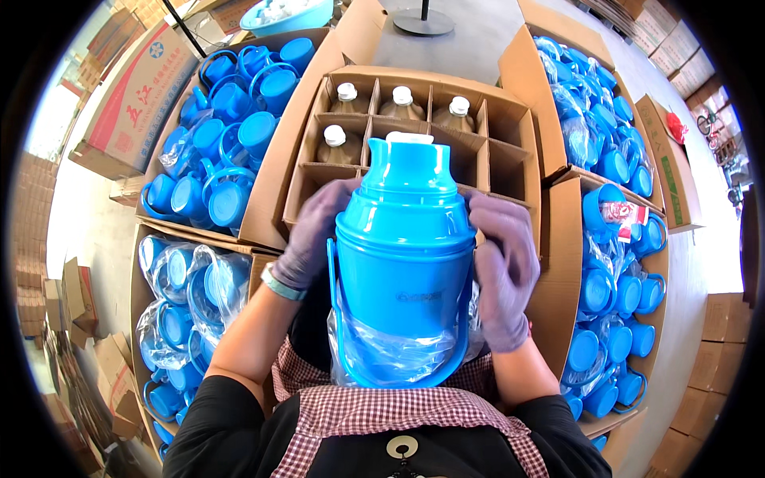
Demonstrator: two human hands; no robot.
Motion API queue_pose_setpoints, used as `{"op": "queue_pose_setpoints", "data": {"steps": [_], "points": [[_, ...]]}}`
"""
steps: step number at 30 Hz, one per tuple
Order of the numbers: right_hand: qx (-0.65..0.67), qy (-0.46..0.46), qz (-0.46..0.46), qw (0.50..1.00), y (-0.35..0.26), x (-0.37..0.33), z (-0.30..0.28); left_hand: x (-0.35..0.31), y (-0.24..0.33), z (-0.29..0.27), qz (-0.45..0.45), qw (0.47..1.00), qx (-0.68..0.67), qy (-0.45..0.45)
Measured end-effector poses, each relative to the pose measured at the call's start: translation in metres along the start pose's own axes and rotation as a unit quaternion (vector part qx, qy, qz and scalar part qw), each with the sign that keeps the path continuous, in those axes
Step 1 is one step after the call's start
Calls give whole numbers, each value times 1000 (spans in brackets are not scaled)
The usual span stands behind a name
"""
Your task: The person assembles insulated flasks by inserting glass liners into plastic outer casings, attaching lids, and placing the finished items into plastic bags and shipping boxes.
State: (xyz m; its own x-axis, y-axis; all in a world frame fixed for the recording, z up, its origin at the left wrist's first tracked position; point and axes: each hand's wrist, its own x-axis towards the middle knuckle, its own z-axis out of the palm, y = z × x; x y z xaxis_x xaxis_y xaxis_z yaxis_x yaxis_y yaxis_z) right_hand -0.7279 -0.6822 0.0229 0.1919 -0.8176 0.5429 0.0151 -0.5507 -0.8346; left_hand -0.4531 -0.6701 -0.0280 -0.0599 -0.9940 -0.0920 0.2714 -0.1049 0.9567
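A large blue plastic thermos flask (402,263) with a domed lid and a hanging handle is held upright close in front of me, its lower half in a clear plastic bag (398,354). My left hand (312,235), in a grey glove, presses its left shoulder. My right hand (504,267), also gloved, grips its right side. Behind it stands a cardboard box with dividers (510,163), holding several glass liners with white caps (335,135).
Open cartons of blue flask shells and parts stand at far left (227,119), lower left (179,319), far right (594,111) and lower right (617,319). A blue basin (283,16) and a round stand base (422,22) sit beyond. Stacked cartons line both sides.
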Motion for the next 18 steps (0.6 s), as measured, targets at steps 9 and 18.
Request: {"op": "queue_pose_setpoints", "data": {"steps": [9,18], "points": [[44,55,101,992,30,-15,6,-41,14,29,179,977,44,106],[358,-10,358,862,67,-4,1,-66,72,71,317,876,353,92]]}}
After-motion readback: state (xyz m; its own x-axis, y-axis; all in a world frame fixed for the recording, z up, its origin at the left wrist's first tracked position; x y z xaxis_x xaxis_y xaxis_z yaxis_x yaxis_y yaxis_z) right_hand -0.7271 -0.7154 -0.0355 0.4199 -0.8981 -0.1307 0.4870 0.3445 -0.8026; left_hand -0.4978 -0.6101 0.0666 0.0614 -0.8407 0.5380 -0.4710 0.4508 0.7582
